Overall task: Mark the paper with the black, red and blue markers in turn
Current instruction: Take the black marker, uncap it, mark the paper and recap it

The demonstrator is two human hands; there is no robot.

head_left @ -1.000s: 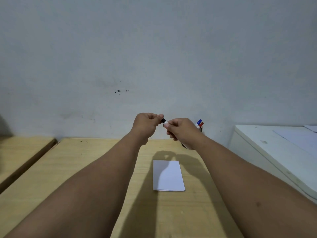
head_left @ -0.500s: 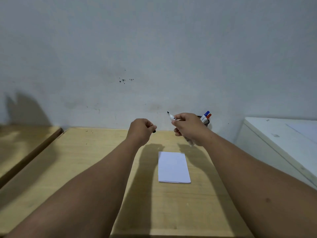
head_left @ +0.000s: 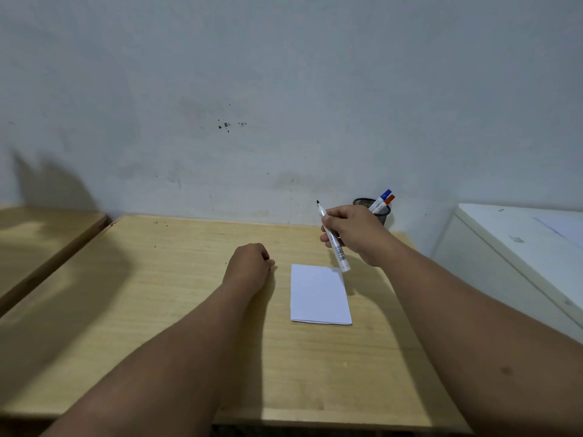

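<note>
- Since half a second ago, the left hand [head_left: 249, 266] has gone down to the table [head_left: 157, 279] and the right hand [head_left: 353, 231] has turned the black marker [head_left: 333, 239], so that its tip now points up and away.
- At the left a second wooden surface [head_left: 41, 234] stands beside the table, apart from it by a dark gap.
- The left hand is closed to a fist near the table's middle, left of the paper [head_left: 318, 294]; what it keeps inside, I cannot tell.
- The paper is white, folded and without marks; it lies flat right of the table's middle.
- The black marker is uncapped, with white body and a barcode; its rear end hangs over the paper's far right corner.
- The right hand grips this marker, above the table behind the paper.
- At the table's far right corner a black mesh cup [head_left: 383, 216], partly hidden by the right hand, holds the blue marker [head_left: 383, 197] and the red marker [head_left: 388, 200], both capped.
- A white cabinet [head_left: 517, 247] stands right of the table.
</note>
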